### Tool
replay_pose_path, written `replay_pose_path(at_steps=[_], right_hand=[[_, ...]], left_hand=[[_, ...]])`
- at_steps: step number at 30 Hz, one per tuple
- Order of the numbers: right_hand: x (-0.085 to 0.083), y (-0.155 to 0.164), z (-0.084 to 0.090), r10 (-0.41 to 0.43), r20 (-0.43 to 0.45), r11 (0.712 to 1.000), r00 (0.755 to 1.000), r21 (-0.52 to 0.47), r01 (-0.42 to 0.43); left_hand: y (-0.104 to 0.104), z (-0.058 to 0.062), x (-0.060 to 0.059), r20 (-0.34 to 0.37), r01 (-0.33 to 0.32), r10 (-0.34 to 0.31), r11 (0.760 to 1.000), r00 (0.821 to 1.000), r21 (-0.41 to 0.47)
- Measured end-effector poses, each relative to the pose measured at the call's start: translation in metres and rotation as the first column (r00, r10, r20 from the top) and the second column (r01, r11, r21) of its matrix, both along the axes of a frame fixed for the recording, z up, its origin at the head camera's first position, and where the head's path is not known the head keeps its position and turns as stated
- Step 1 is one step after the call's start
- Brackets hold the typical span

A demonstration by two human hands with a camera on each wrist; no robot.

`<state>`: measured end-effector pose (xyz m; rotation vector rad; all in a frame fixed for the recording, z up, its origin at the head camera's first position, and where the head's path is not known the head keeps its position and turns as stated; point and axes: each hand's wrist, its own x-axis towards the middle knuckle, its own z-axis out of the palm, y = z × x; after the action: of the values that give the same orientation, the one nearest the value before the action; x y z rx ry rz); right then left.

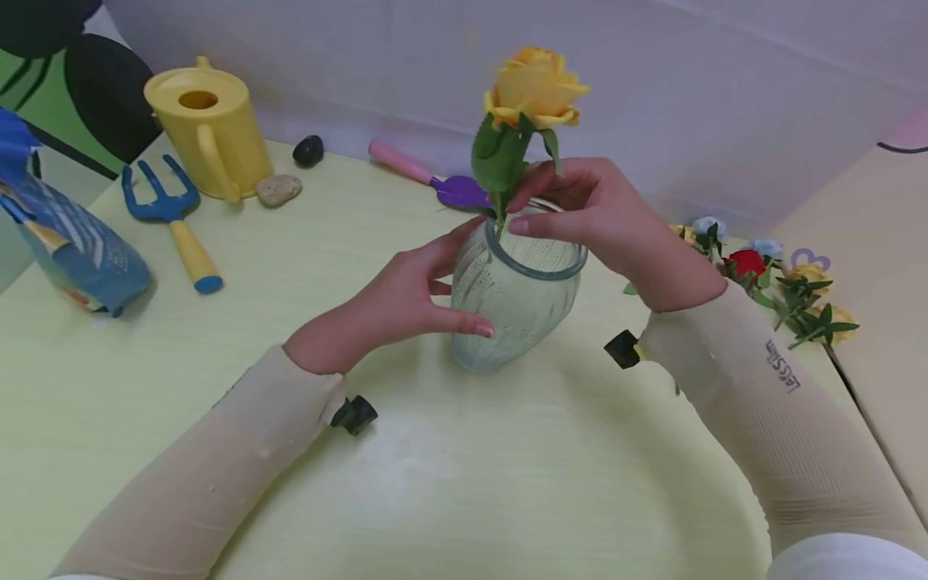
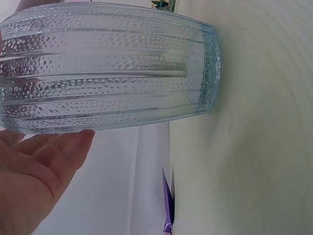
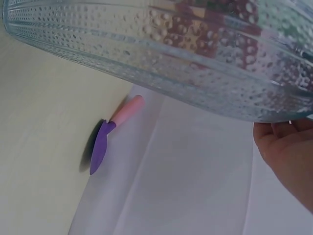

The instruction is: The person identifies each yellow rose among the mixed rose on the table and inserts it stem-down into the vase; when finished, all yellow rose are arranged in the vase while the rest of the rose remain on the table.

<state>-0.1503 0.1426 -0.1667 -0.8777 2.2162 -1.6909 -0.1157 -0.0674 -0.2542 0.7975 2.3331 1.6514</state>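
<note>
A yellow rose (image 1: 536,89) with green leaves stands upright, its stem in the mouth of a clear ribbed glass vase (image 1: 515,302). My left hand (image 1: 395,294) holds the vase from the left, thumb across its front and fingers round the far side. At the rim, my right hand (image 1: 605,213) pinches the rose stem between thumb and fingers. The left wrist view shows the vase (image 2: 107,73) on its base on the table. In the right wrist view the fingers of my right hand (image 3: 293,156) are partly hidden behind the vase (image 3: 161,54).
Behind the vase lies a purple trowel (image 1: 460,192) with a pink handle. To the left are a yellow watering can (image 1: 217,137), a blue hand fork (image 1: 170,208), two stones (image 1: 279,190) and a blue bag (image 1: 94,250). More artificial flowers (image 1: 747,262) lie at the right.
</note>
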Motion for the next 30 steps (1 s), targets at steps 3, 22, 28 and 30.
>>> replay_pose_path(at_steps=[3,22,28,30], right_hand=[[-0.001,0.002,-0.001,0.004,-0.005,1.0,1.0,-0.015,-0.004],[-0.003,0.037,0.001,-0.096,0.085,0.991,0.992,-0.09,0.104],[-0.007,0.056,0.0,-0.129,0.072,0.98,0.989,-0.144,0.138],[-0.007,0.064,-0.001,-0.145,0.081,0.976,0.986,-0.15,0.156]], left_hand=[[0.0,0.0,0.0,0.005,-0.01,0.01,1.0,1.0,-0.017],[0.001,0.001,0.0,0.022,-0.011,0.012,1.0,1.0,-0.017],[0.001,0.0,0.001,0.011,-0.01,0.01,1.0,1.0,-0.005],[0.0,0.0,0.001,0.006,-0.009,0.009,1.0,1.0,0.004]])
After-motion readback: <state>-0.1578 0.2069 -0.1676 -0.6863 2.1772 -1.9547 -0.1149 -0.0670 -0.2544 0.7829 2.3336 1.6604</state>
